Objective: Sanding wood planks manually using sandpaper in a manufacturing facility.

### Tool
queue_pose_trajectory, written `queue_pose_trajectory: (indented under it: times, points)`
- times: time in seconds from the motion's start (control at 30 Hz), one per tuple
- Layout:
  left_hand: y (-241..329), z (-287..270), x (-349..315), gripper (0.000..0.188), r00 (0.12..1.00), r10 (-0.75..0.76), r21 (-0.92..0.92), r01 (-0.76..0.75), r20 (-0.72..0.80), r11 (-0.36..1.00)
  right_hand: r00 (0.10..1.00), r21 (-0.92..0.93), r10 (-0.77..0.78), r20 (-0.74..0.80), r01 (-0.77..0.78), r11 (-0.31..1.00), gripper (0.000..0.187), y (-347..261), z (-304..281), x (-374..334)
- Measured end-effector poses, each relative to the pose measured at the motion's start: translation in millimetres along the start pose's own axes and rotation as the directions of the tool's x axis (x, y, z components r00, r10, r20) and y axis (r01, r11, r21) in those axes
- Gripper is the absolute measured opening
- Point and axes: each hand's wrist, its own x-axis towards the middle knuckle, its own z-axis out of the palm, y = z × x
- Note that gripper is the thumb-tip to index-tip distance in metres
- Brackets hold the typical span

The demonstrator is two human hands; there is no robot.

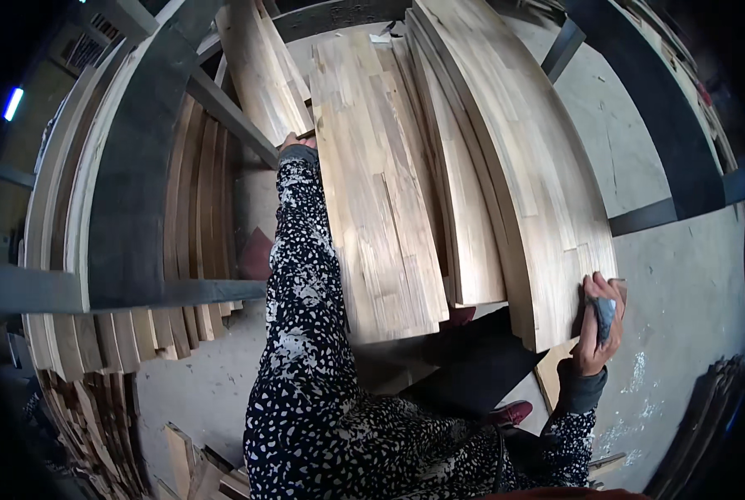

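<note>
A: Where are the boards found?

B: A broad middle board (372, 200) is laid lengthwise ahead of the body, and a right-hand board (526, 158) is tilted to its right. Narrower boards (470, 250) are wedged between them.

A: And the hands?

B: The left hand (299, 142) is placed at the middle board's left edge; its fingers are mostly hidden, so how wide it is opened cannot be told. The right hand (599, 329) is curled at the right-hand board's near corner, with a grey-blue patch (606, 315) seen on it. Whether the board is firmly gripped cannot be told.

A: What stands in the way?

B: On the left, a slanting metal bar (232, 115) is set close to the left hand, and upright boards (193, 183) are held behind a dark frame (135, 175). The right side is bounded by another dark frame (660, 100).

A: And lower down?

B: Wood offcuts (181, 454) are scattered at lower left, a dark pile (701, 421) is seen at lower right, and a red shoe (510, 412) is planted on the grey floor (672, 283).
</note>
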Motion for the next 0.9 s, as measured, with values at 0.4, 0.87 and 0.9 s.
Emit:
queue_pose_trajectory:
  times: [0.4, 0.87, 0.9]
  points:
    - [-7, -3, 88, 0.046, 0.984, -0.175, -0.082, 0.178, 0.042, 0.981, 0.998, -0.086, 0.050, -0.025, -0.052, 0.995, 0.021, 2, 7, -1]
    - [14, 7, 64, 0.061, 0.986, 0.029, -0.310, 0.024, 0.166, 0.950, 0.999, -0.093, 0.044, -0.009, -0.045, 0.995, 0.019, 3, 7, -1]
    - [13, 6, 67, 0.061, 0.985, 0.020, -0.303, 0.032, 0.169, 0.952, 0.999, -0.090, 0.047, -0.010, -0.048, 0.995, 0.017, 3, 7, -2]
